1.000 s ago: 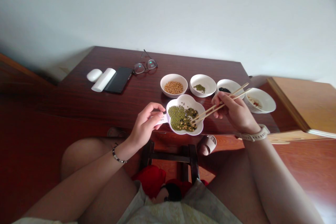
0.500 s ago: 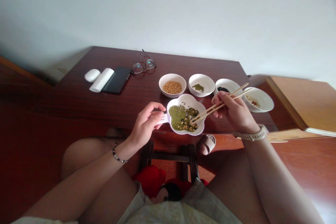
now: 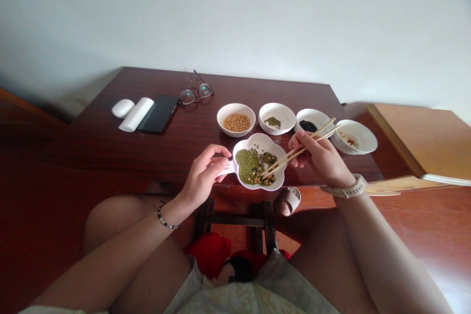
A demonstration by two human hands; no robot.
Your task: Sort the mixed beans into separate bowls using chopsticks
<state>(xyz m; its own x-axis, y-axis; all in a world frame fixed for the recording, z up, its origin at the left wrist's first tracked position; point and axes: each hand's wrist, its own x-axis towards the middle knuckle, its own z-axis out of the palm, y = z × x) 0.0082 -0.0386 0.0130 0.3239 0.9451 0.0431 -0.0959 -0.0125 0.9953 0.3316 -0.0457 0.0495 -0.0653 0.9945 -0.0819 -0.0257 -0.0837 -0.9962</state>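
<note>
My left hand (image 3: 206, 171) grips the short handle of a white flower-shaped bowl (image 3: 276, 143) at the table's front edge. Green beans (image 3: 246, 162) fill its left side, with yellow and black beans mixed in at the right and bottom. A pair of wooden chopsticks (image 3: 294, 153) is held in my right hand (image 3: 324, 157), their tips down among the mixed beans. Whether the tips pinch a bean is too small to tell. Behind stand a bowl of yellow beans (image 3: 236, 108), a bowl with a few green beans (image 3: 287, 120) and a bowl of black beans (image 3: 307, 113).
At the far right, a white bowl (image 3: 364, 140) holds some pale and reddish bits. Eyeglasses (image 3: 196, 94), a dark flat case with a white roll-shaped part (image 3: 136, 114) and a white rounded object (image 3: 122, 108) lie on the left of the table (image 3: 147, 78). A wooden cabinet (image 3: 423, 132) stands right.
The view has shifted slightly, so the table's things sit a little further left. The chopstick tips have moved a little left and down among the mixed beans. Both hands keep their holds.
</note>
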